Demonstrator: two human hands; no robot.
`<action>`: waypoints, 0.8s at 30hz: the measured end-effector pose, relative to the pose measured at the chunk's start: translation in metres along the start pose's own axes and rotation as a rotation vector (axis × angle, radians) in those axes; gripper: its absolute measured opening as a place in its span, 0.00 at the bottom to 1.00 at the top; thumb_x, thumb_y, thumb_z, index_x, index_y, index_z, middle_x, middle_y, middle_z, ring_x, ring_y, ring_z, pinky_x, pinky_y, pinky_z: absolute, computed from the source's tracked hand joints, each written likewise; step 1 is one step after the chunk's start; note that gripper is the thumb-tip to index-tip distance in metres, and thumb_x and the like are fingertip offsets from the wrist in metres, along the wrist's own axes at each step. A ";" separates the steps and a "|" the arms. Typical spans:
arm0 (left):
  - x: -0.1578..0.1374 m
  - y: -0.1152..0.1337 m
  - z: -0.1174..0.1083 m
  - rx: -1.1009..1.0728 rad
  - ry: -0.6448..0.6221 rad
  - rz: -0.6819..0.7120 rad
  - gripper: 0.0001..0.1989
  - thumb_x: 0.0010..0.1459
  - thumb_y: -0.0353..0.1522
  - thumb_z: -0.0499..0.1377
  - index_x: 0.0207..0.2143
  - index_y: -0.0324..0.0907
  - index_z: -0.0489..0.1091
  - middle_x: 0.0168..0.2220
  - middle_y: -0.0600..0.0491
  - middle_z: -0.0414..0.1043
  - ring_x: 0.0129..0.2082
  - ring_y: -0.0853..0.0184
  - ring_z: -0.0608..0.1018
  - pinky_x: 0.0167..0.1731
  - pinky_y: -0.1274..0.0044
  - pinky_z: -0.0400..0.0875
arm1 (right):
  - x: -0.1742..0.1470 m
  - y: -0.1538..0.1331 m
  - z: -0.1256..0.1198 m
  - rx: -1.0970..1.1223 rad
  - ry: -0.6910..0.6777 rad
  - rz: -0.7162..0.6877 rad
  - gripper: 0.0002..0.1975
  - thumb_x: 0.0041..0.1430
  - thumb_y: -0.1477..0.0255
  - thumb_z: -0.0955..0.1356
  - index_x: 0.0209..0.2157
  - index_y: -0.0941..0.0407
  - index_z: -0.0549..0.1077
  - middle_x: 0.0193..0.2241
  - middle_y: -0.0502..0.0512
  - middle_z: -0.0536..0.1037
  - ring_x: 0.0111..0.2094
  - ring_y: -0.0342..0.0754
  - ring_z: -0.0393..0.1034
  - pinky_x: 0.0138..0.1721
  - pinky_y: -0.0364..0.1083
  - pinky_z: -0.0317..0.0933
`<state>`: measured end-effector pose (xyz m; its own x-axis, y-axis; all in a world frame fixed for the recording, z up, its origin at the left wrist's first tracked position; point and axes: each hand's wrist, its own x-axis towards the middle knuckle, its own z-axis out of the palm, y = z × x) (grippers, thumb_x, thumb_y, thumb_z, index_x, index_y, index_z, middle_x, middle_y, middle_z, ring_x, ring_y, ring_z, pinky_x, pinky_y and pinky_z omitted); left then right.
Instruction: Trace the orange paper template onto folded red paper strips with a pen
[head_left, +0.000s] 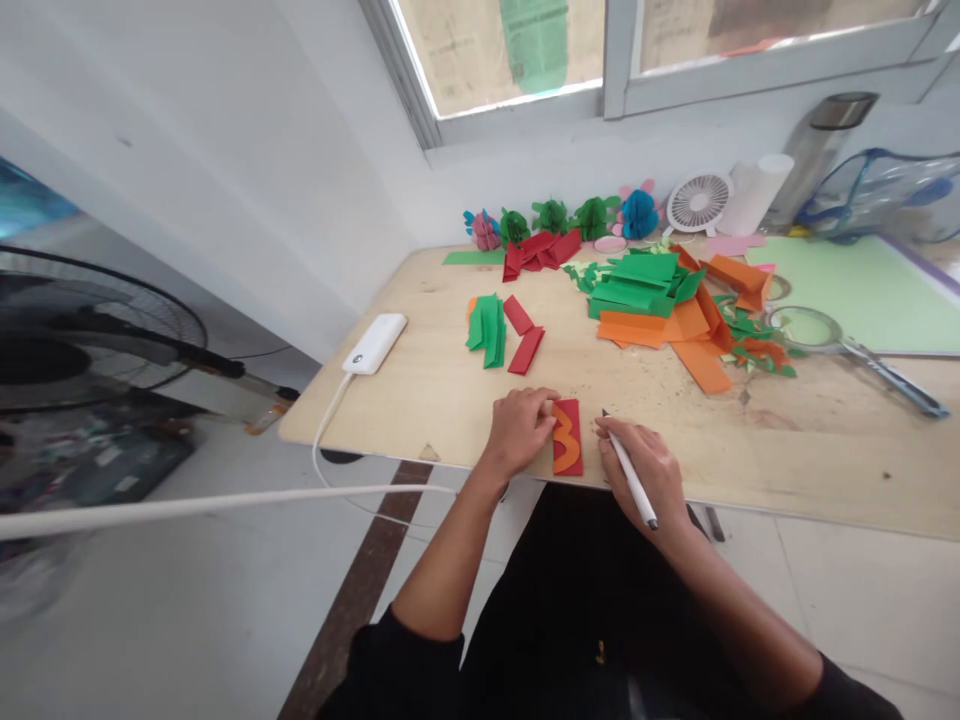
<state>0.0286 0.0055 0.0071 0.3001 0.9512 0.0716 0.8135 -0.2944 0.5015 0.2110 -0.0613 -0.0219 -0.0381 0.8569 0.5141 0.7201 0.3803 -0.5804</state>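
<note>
Red card [575, 410] partly covered, fan [43, 358] cropped

Pen [634, 478]: white barrel, black at both ends; paper cut-out [566, 455]: orange; paper card [576, 412]: plain red; bench [832, 450]: pale wood grain; folded paper pile [637, 285]: green and orange; ruffled paper ball [640, 216]: blue; mini fan [699, 203]: white; power bank [379, 340]: white

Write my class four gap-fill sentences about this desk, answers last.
The right hand holds a pen with a ____ barrel.
By the left hand, an orange cutout lies on ____ paper.
The mini fan stands to the ____ of the blue paper flower.
The power bank lies near the desk's ____ end.
Missing words: white; red; right; left.
</note>
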 end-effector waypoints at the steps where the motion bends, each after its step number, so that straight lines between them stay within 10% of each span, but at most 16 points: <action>1: 0.005 -0.001 -0.004 0.016 -0.039 0.025 0.11 0.54 0.26 0.59 0.40 0.45 0.72 0.34 0.54 0.74 0.39 0.62 0.75 0.43 0.69 0.67 | 0.000 0.000 0.000 -0.003 0.000 -0.006 0.10 0.65 0.70 0.62 0.45 0.53 0.72 0.37 0.54 0.82 0.40 0.51 0.76 0.43 0.51 0.67; 24: 0.015 0.023 -0.043 -0.293 -0.119 0.174 0.03 0.55 0.28 0.56 0.29 0.41 0.68 0.30 0.55 0.74 0.33 0.68 0.76 0.37 0.76 0.71 | 0.005 -0.001 -0.002 0.177 0.013 0.264 0.13 0.60 0.62 0.65 0.45 0.51 0.73 0.39 0.56 0.80 0.40 0.53 0.76 0.43 0.52 0.68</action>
<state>0.0304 0.0166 0.0566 0.4915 0.8666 0.0858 0.5731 -0.3961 0.7174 0.2111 -0.0581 -0.0172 0.1441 0.9298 0.3388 0.5723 0.2010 -0.7950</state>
